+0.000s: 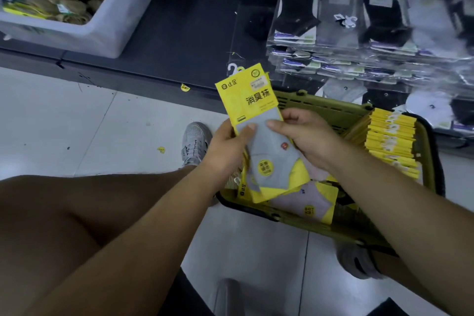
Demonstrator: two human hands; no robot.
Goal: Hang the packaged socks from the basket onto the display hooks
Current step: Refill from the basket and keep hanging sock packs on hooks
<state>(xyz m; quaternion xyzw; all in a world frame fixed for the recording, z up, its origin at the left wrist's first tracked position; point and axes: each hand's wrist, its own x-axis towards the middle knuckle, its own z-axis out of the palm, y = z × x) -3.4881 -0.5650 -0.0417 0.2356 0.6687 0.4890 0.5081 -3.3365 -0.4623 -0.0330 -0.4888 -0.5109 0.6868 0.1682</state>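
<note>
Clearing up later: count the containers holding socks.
2: a green basket on the floor beneath the held sock pack, a white bin on the dark ledge, upper left. More may lie off-frame.

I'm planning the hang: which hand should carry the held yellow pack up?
Probably left: the left hand grips the yellow pack, thumb across its front; the right hand, also pinching it, hangs over the basket, ready for another.
</note>
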